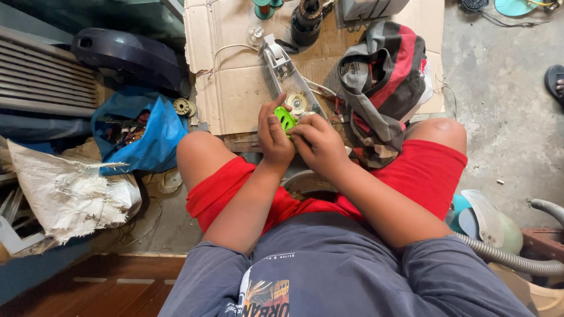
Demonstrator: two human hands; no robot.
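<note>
— Nearest to us we see the grey shirt (329, 264) and the red shorts (423, 176), with both forearms going forward between the knees.

— Yes. And the 2 hands meet in the middle. Our left hand (273, 136) has the fingers curled, and the thumb and index finger pinch the small green plastic part (285, 119).

— We agree. Our right hand (317, 144) is closed too, its fingers bent on the same green part from the other side, touching the left hand.

— Where is the green part exactly?

— It is held above the near edge of the cardboard sheet (235, 88), just in front of the white appliance body (285, 73) with a round metal piece in it. Thin wires (326, 91) go out from that body.

— On the right of it lies a grey and red bag (382, 70), partly on the cardboard.

— And on the left, on the floor, we see a blue plastic bag (155, 138) with small parts inside, and near it a torn white sack (70, 191). A grey ribbed hose (505, 255) lies at the right, beside the person's leg.
</note>
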